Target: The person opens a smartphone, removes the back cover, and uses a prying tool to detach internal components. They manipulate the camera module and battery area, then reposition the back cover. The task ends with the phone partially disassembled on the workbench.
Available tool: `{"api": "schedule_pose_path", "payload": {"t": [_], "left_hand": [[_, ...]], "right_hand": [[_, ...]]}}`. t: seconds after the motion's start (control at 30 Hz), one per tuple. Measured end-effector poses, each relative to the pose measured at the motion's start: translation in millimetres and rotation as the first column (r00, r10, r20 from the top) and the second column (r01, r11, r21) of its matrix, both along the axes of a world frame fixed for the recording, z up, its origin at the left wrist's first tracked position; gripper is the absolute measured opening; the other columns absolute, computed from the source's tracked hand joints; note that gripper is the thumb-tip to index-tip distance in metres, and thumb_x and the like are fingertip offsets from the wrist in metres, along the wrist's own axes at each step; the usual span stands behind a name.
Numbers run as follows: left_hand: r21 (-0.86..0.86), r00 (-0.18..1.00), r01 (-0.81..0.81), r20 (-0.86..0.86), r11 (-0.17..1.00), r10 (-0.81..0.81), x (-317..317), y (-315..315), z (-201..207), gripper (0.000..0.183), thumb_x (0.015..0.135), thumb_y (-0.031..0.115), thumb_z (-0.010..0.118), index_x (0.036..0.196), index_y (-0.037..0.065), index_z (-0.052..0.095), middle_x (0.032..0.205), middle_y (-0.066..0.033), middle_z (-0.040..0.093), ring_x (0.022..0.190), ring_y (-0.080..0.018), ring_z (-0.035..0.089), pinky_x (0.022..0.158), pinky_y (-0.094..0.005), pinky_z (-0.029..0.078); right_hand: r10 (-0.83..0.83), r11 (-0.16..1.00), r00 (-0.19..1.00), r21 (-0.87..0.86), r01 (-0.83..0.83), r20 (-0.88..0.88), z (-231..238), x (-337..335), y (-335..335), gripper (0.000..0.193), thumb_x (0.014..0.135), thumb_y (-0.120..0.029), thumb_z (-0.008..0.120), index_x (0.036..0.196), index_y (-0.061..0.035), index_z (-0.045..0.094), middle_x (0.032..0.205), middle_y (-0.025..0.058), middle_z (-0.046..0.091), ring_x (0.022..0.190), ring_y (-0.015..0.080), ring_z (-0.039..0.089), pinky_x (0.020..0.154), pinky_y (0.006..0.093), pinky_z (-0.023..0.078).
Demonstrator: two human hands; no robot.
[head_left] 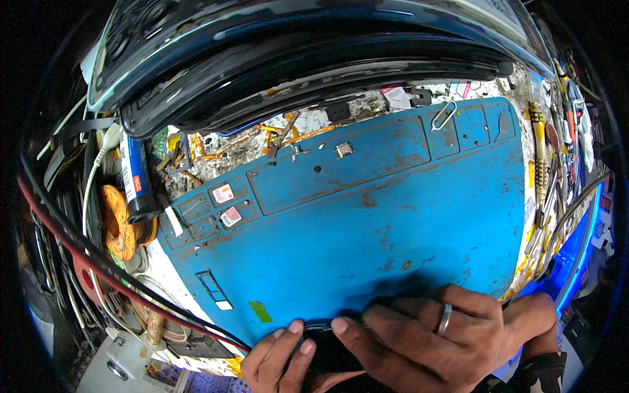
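At the near edge of the blue work mat point(341, 242), my left hand point(278, 357) and my right hand point(439, 334) grip a black flat device point(320, 325) between them. Only its thin, shiny upper edge shows clearly; the rest is dark and partly covered by my fingers, so its exact kind stays uncertain. My left fingertips press on its left end. The right thumb or fingertip rests on the same edge, with the other fingers bent over the mat and a ring on one. A green strip point(260, 312) lies just beyond my left hand.
Small metal parts point(344, 150) and a SIM ejector pin point(444, 116) lie in the mat's far trays. A blue-and-black tube point(135, 180), an orange spool point(118, 223) and red and black cables point(118, 278) crowd the left. Tweezers and tools point(540, 157) line the right.
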State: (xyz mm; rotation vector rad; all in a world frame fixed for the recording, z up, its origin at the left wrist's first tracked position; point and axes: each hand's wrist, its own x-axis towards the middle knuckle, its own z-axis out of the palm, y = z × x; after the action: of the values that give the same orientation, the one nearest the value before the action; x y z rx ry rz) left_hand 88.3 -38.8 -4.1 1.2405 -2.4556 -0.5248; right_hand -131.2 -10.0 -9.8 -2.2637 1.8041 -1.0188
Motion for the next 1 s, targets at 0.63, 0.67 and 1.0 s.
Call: {"api": "schedule_pose_path", "payload": {"t": [0.63, 0.67, 1.0], "left_hand": [[0.114, 0.995, 0.081, -0.058, 0.99, -0.075, 4.0, -5.9, 6.2, 0.069, 0.068, 0.044, 0.094, 0.118, 0.008, 0.063, 0.124, -0.0205, 0.071, 0.11, -0.0349, 0.062, 0.095, -0.0446, 0.052], [0.114, 0.995, 0.087, -0.062, 0.99, -0.08, 4.2, -6.5, 5.7, 0.074, 0.065, 0.046, 0.096, 0.119, 0.008, 0.062, 0.124, -0.0206, 0.071, 0.111, -0.0351, 0.061, 0.096, -0.0447, 0.052], [0.173, 1.0, 0.009, -0.005, 0.985, -0.008, 8.9, -1.7, 2.0, 0.012, 0.078, 0.009, 0.077, 0.09, 0.01, 0.075, 0.122, -0.0085, 0.074, 0.116, -0.0252, 0.062, 0.1, -0.0349, 0.052]], "right_hand": [[0.212, 0.813, 0.898, 0.441, -0.382, 0.387, 22.1, -28.3, -44.6, 0.037, 0.075, -0.006, 0.076, 0.11, 0.0019, 0.076, 0.096, 0.0126, 0.073, 0.079, 0.0247, 0.075, 0.064, 0.0322, 0.062], [0.24, 0.819, 0.902, 0.424, -0.387, 0.359, 23.2, -27.5, -45.6, 0.037, 0.075, -0.006, 0.075, 0.11, 0.0018, 0.076, 0.096, 0.0126, 0.073, 0.078, 0.023, 0.074, 0.063, 0.0312, 0.061], [0.397, 0.902, 0.918, 0.187, -0.39, -0.002, 24.9, -18.2, -36.5, 0.032, 0.071, -0.011, 0.073, 0.101, 0.0019, 0.076, 0.09, 0.0113, 0.07, 0.064, 0.0092, 0.058, 0.051, 0.0213, 0.046]]}}
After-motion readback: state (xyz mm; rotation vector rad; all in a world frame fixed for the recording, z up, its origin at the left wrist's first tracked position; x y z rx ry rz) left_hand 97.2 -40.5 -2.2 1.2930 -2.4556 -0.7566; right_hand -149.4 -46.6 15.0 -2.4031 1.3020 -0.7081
